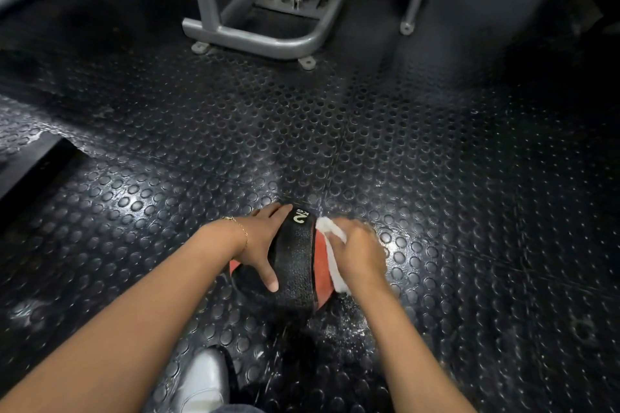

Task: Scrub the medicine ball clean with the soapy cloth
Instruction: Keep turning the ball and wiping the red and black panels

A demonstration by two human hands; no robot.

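Silver shoe point(201, 379) sits at the near edge of the view, on the studded black rubber floor point(469, 211), between the two bare forearms that reach forward from the lower corners.

Beyond the shoe, white flecks lie on the floor just beside the near side of the medicine ball point(295, 265). The medicine ball rests on the floor at centre view, between both hands. Its surface is a textured black band with a red panel point(321, 261) on its right side and a sliver of red at its lower left. A white "2 kg" marking point(300, 216) is printed at the far end of the black band.

Left hand point(261, 238): grip open. The fingers lie straight over the ball's left and far side, and the thumb stretches across the black band. A thin gold bracelet point(240, 228) circles the wrist.

Right hand point(360, 251): grip closed round the white cloth point(335, 271), fingers curled over it. The cloth is pressed against the red panel, with folds showing past the fingers at the far end and below the heel of the hand. This hand is blurred.

Farther out, the floor shows a seam running away from the ball. At the far end stands a grey tubular machine frame point(268, 37), its feet on the floor, well apart from the ball.
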